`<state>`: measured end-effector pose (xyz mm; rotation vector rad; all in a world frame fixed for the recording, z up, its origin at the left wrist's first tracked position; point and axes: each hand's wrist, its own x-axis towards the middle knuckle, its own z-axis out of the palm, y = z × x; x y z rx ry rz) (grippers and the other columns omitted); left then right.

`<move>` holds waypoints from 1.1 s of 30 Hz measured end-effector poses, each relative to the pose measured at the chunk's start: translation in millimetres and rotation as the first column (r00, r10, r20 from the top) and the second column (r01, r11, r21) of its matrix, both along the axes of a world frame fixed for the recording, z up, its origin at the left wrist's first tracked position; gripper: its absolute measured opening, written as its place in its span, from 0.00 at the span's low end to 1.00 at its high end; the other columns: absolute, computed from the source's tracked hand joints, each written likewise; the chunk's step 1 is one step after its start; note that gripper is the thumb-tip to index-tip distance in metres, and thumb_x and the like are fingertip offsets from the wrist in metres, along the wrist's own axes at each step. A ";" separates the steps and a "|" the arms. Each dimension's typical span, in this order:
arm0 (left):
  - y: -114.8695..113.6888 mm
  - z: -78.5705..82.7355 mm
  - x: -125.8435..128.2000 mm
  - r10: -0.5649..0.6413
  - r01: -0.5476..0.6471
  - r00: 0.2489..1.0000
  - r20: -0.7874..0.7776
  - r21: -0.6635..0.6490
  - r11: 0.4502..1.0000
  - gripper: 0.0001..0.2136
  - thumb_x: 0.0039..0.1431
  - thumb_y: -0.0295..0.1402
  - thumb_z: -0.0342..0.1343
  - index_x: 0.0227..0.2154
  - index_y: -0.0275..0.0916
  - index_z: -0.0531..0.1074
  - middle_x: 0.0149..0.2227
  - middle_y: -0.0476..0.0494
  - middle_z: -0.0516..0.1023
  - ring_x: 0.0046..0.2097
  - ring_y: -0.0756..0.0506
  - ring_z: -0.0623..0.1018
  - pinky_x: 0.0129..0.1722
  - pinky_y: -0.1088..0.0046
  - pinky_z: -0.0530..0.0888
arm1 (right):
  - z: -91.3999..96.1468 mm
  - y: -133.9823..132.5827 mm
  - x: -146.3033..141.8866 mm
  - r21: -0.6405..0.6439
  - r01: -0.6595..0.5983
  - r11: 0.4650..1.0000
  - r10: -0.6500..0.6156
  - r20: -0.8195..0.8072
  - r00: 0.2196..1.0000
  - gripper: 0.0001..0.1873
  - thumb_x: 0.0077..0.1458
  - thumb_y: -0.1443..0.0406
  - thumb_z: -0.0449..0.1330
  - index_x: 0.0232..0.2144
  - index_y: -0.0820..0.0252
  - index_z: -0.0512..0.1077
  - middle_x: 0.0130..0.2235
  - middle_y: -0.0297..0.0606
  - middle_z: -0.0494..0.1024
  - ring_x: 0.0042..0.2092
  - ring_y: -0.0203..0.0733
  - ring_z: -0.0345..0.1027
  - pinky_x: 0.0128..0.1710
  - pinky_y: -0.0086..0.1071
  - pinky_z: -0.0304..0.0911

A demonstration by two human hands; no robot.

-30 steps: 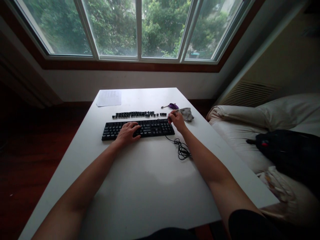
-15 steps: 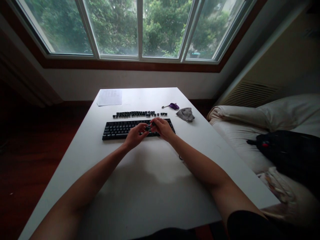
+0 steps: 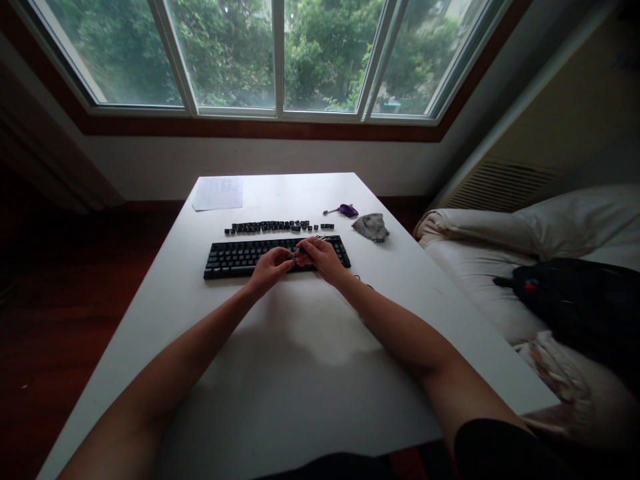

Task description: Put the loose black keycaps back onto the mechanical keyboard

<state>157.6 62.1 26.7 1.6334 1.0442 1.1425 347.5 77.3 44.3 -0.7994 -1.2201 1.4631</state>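
A black keyboard point(image 3: 235, 258) lies across the far middle of the white table point(image 3: 300, 373). Behind it runs a row of several loose black keycaps point(image 3: 273, 227). My left hand point(image 3: 270, 268) and my right hand point(image 3: 323, 259) meet over the keyboard's right half, fingertips pinched together around something small that I cannot make out. Both hands hover just above the keys.
A grey cloth point(image 3: 371, 227) and a purple-handled tool point(image 3: 344, 211) lie at the table's far right. A sheet of paper point(image 3: 219, 193) sits at the far left corner. The keyboard's cable point(image 3: 364, 285) shows right of my forearm. A bed with a black bag point(image 3: 575, 300) stands to the right.
My right hand left the grey cloth and came left to the keyboard. My left hand lifted off the keys, and the two now meet fingertip to fingertip.
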 end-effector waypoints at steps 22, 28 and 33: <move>4.4 -11.0 -4.3 0.096 -0.095 0.993 -0.074 0.015 0.995 0.15 0.57 0.36 0.62 0.47 0.42 0.78 0.38 0.45 0.81 0.34 0.45 0.82 0.34 0.72 0.77 | -12.0 -4.9 -1.6 0.380 0.106 0.919 -0.213 0.251 0.944 0.17 0.59 0.50 0.64 0.39 0.55 0.78 0.33 0.36 0.81 0.34 0.40 0.77 0.36 0.35 0.73; 6.4 -11.7 -4.3 0.070 -0.069 0.997 0.017 -0.053 0.996 0.17 0.56 0.37 0.63 0.49 0.40 0.78 0.39 0.43 0.82 0.36 0.44 0.83 0.37 0.69 0.79 | -2.0 -13.3 1.6 0.598 0.067 0.799 -0.351 0.373 0.859 0.13 0.64 0.54 0.60 0.41 0.54 0.79 0.38 0.39 0.80 0.39 0.41 0.76 0.39 0.34 0.70; 6.1 -9.5 -6.4 0.083 -0.082 0.997 0.009 -0.063 0.995 0.18 0.55 0.36 0.63 0.49 0.40 0.78 0.40 0.43 0.82 0.37 0.44 0.83 0.37 0.69 0.79 | 7.5 -17.9 1.4 0.690 0.006 0.724 -0.396 0.408 0.823 0.12 0.66 0.57 0.58 0.42 0.54 0.79 0.39 0.39 0.80 0.40 0.41 0.74 0.41 0.34 0.68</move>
